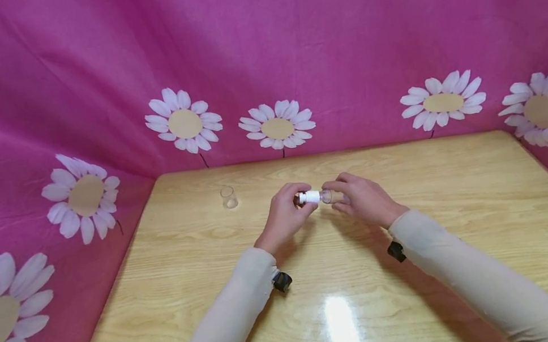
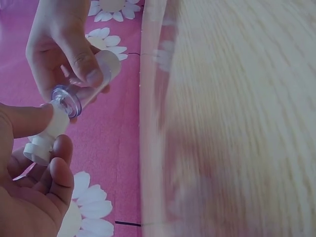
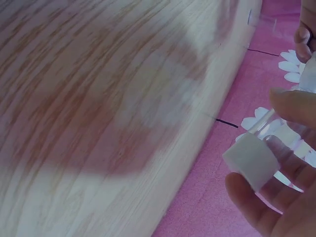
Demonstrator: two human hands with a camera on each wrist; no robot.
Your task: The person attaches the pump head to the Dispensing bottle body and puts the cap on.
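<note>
My left hand (image 1: 287, 215) pinches a small white bottle (image 1: 312, 196) lying sideways between thumb and fingers, above the table. Facing it, my right hand (image 1: 366, 198) grips a clear cylinder (image 1: 328, 196), its open rim against the bottle's end. In the left wrist view the bottle (image 2: 58, 121) meets the rimmed end of the clear tube (image 2: 88, 94); whether it enters the tube I cannot tell. A white cap-like piece (image 3: 252, 160) forms the tube's far end in the right wrist view, near my right fingertips.
A small clear glass (image 1: 229, 198) stands on the wooden table (image 1: 192, 295), left of both hands. Pink cloth (image 1: 340, 43) with large white flowers hangs behind the table and along its sides. A bright reflection lies on the table's front part.
</note>
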